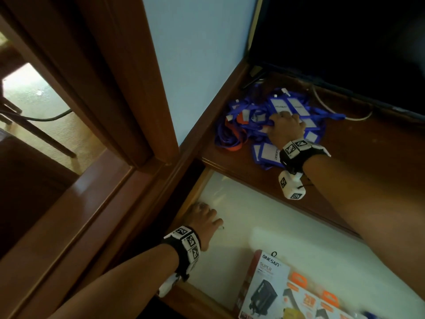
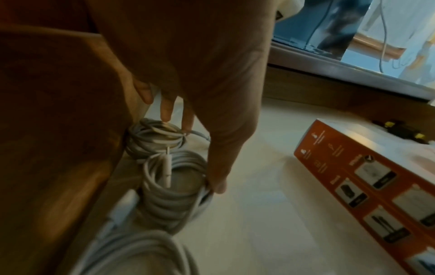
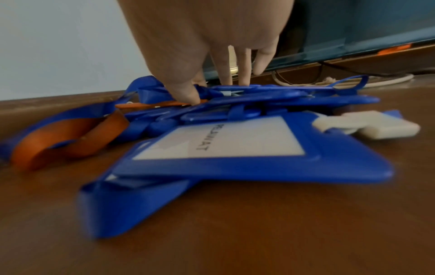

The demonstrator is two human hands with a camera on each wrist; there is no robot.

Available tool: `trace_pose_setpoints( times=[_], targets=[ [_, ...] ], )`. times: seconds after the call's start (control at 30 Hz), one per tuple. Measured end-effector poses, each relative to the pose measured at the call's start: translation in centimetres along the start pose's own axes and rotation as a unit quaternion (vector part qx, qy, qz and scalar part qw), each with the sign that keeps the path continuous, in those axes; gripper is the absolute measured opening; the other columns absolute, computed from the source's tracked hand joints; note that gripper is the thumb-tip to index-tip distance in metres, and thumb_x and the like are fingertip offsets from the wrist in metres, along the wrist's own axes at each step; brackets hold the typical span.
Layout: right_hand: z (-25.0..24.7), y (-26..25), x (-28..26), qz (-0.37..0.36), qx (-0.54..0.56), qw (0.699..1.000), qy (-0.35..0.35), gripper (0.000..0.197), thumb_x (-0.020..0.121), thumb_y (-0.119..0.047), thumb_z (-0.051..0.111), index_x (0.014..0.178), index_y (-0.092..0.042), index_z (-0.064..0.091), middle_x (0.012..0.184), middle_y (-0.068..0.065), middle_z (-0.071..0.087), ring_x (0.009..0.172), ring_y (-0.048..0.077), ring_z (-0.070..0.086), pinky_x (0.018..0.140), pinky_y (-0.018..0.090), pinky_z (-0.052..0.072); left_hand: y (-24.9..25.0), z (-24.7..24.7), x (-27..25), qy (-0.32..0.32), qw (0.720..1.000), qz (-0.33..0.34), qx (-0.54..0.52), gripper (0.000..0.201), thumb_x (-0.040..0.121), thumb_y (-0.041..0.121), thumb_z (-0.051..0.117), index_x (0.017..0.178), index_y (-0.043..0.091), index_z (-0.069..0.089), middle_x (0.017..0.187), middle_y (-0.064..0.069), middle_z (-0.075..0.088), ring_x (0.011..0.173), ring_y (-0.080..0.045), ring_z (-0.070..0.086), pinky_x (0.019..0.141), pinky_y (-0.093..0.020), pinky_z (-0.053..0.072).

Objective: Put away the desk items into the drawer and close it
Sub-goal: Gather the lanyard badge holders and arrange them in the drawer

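Note:
A tangled pile of blue badge holders [image 1: 268, 153] [image 3: 235, 148] with blue and orange lanyards [image 1: 232, 134] [image 3: 70, 137] lies on the brown desk [image 1: 368, 157]. My right hand [image 1: 278, 118] [image 3: 212, 89] sits on top of the pile, thumb pressed into the straps and fingers dug in behind the top holders. Below, the drawer [image 1: 287, 226] stands pulled out. My left hand [image 1: 204, 215] [image 2: 195, 152] reaches into its far left corner, straight fingers and thumb touching two coils of white cable [image 2: 164, 195] against the wooden side wall.
An orange and white ONESAM box [image 1: 264, 284] [image 2: 376, 176] lies in the drawer, with a yellow and black item [image 2: 400, 130] beyond it. A dark screen [image 1: 345, 42] stands at the back of the desk, a white cable [image 1: 358, 118] under it. Wooden door frame at left.

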State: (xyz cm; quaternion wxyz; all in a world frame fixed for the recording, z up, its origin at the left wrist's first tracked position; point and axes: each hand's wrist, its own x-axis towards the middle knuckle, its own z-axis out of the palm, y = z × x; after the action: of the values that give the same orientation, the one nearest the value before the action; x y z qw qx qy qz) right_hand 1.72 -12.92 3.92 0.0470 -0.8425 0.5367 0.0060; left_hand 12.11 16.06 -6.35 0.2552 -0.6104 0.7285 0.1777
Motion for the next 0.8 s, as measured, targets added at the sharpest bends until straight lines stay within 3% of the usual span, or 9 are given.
trace_pose_setpoints(
  times=[0.2,0.3,0.37,0.47,0.53,0.6,0.73,0.8],
  targets=[
    [0.6,1.3,-2.9,-0.02,0.032,0.999,-0.035,0.059,0.089,-0.042,0.054,0.142,-0.02,0.038,0.156,0.007,0.023,0.139,0.036,0.023,0.107,0.055,0.028,-0.1,0.0,-0.3,0.011,0.999,0.009,-0.036,0.072,0.071,0.028,0.073,0.134,0.023,0.039,0.137,-0.009,0.033,0.128,-0.035,0.029,0.111,-0.051,0.019],
    [0.6,1.8,-4.2,-0.027,0.032,0.999,-0.029,0.061,0.088,-0.042,0.056,0.142,-0.021,0.038,0.154,0.007,0.026,0.138,0.035,0.025,0.107,0.054,0.03,-1.2,-0.7,-0.2,-0.018,0.994,0.015,-0.105,0.089,0.07,0.048,0.077,0.142,0.025,0.029,0.148,-0.006,0.021,0.135,-0.032,0.022,0.111,-0.046,0.022],
    [0.4,1.9,-5.2,-0.034,0.025,0.999,-0.008,0.057,0.088,-0.04,0.056,0.139,-0.019,0.041,0.148,0.008,0.034,0.133,0.035,0.031,0.103,0.052,0.032,-1.5,-2.2,0.0,-0.009,0.978,0.003,-0.206,0.085,0.078,0.047,0.07,0.146,0.025,0.025,0.156,-0.005,0.01,0.143,-0.029,0.013,0.115,-0.043,0.022],
    [0.2,2.0,-6.6,-0.045,0.034,0.998,0.019,0.054,0.087,-0.036,0.058,0.135,-0.016,0.044,0.138,0.009,0.042,0.125,0.035,0.036,0.098,0.049,0.035,-2.0,-6.3,0.7,0.161,0.949,0.015,-0.272,0.062,0.088,0.037,0.06,0.143,0.024,0.034,0.155,0.0,0.017,0.142,-0.02,0.021,0.114,-0.036,0.027],
    [0.3,1.9,-7.6,-0.04,0.051,0.998,0.026,0.054,0.085,-0.035,0.06,0.133,-0.015,0.044,0.134,0.009,0.044,0.122,0.034,0.037,0.097,0.047,0.035,-2.5,-9.3,1.7,0.325,0.913,0.011,-0.247,0.055,0.083,0.031,0.064,0.134,0.023,0.044,0.148,-0.003,0.028,0.133,-0.021,0.033,0.106,-0.041,0.038],
    [0.4,1.8,-8.4,-0.029,0.065,0.997,0.03,0.055,0.083,-0.035,0.061,0.131,-0.014,0.045,0.13,0.009,0.046,0.12,0.033,0.038,0.096,0.046,0.036,-2.7,-12.0,3.2,0.405,0.886,-0.026,-0.224,0.06,0.079,0.032,0.068,0.133,0.023,0.045,0.151,-0.006,0.026,0.135,-0.026,0.031,0.104,-0.046,0.039],
    [0.2,2.3,-8.8,0.001,0.12,0.992,0.048,0.049,0.083,-0.033,0.062,0.127,-0.014,0.049,0.125,0.008,0.049,0.119,0.032,0.038,0.095,0.045,0.035,-3.3,-14.6,7.7,0.328,0.91,-0.126,-0.221,0.08,0.084,0.054,0.056,0.15,0.032,0.017,0.161,-0.004,-0.01,0.147,-0.032,0.0,0.112,-0.053,0.021],
    [-0.5,2.8,-8.1,0.027,0.14,0.988,0.059,0.05,0.084,-0.034,0.063,0.128,-0.015,0.048,0.127,0.009,0.047,0.119,0.031,0.036,0.096,0.044,0.034,-3.6,-14.0,9.7,0.305,0.911,-0.149,-0.234,0.078,0.086,0.063,0.047,0.15,0.04,0.008,0.161,-0.001,-0.016,0.147,-0.033,-0.003,0.114,-0.055,0.018]
  ],
)
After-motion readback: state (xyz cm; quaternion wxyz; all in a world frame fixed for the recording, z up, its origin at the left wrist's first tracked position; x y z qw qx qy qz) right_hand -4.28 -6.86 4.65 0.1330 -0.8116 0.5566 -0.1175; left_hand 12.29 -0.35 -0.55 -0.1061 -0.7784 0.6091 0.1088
